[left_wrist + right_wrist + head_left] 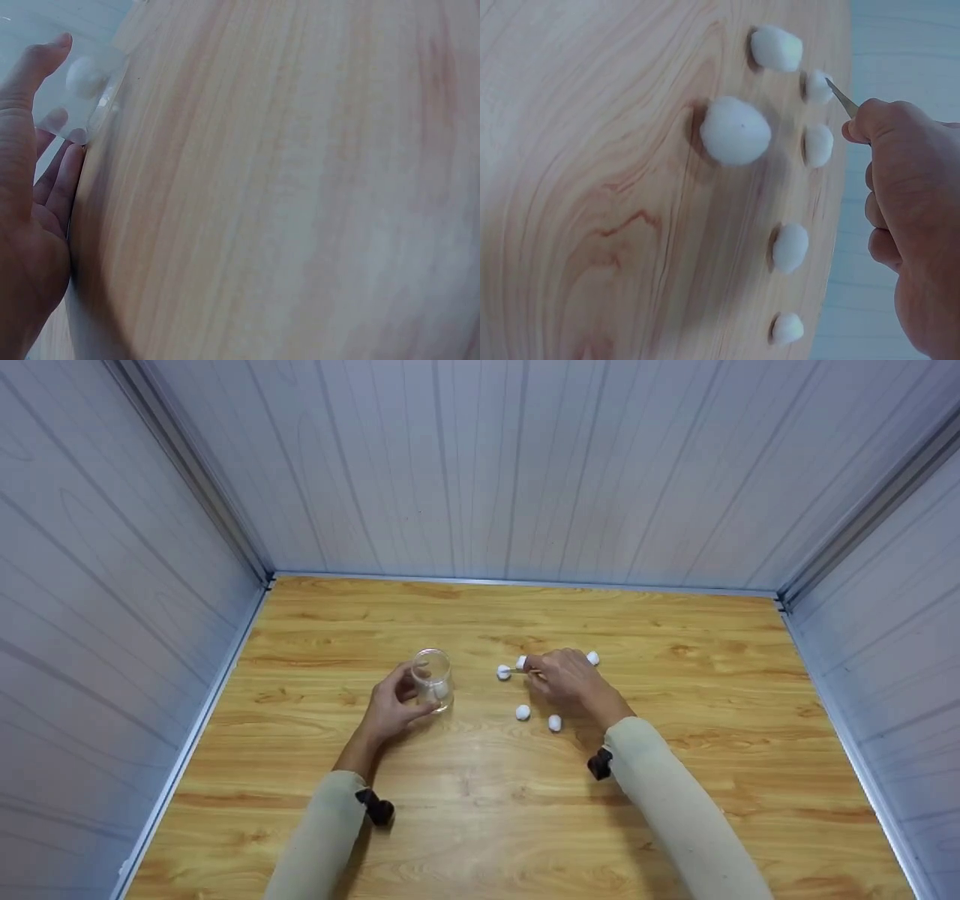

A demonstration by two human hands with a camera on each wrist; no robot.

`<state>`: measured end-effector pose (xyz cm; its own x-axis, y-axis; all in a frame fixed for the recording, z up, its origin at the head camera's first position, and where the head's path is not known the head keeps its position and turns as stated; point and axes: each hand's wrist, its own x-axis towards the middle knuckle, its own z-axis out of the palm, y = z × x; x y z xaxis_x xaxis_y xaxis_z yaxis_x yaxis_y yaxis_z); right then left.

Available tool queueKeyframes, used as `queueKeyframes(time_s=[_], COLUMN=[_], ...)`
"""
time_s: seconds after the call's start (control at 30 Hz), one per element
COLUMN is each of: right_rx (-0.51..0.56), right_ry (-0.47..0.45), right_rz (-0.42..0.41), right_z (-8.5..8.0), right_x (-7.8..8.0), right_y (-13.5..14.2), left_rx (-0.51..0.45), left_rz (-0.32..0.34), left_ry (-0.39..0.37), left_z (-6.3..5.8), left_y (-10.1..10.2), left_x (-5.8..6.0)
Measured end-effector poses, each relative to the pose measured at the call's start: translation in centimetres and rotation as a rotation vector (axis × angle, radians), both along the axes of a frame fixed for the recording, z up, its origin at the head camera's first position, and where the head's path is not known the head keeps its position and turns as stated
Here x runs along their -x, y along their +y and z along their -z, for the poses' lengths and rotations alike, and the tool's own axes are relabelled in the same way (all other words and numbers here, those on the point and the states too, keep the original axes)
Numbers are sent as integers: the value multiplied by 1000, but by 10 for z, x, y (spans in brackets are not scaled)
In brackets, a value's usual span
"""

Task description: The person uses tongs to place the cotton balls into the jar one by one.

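Observation:
Fingers and thumb of my left hand grip a clear glass cup from its left side on the wooden table. A white cotton ball shows through the cup's wall in the left wrist view. My right hand holds thin metal tweezers between thumb and forefinger, the other fingers curled. The tweezers' tip is right at a cotton ball, the leftmost on the table in the head view. Another cotton ball lies close beside that one, partly behind the fingers in the head view.
Two cotton balls lie nearer to me, left of the right wrist. Beyond the right hand is another cotton ball. Pale panel walls enclose the table at the back and sides. Dark wrist cameras sit on both sleeves.

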<state>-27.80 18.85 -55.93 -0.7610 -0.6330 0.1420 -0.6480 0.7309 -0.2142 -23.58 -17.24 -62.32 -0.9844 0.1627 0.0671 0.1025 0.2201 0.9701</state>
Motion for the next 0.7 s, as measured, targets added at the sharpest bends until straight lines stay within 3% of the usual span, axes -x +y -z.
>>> queueKeyframes(time_s=[0.7], right_rx=[72], right_ry=[88], right_rz=[-20], right_z=[-23], right_x=[6], right_y=[5], left_rx=[6], left_rz=[4], left_ry=[15], left_z=[1], left_y=[-1], left_x=[0])
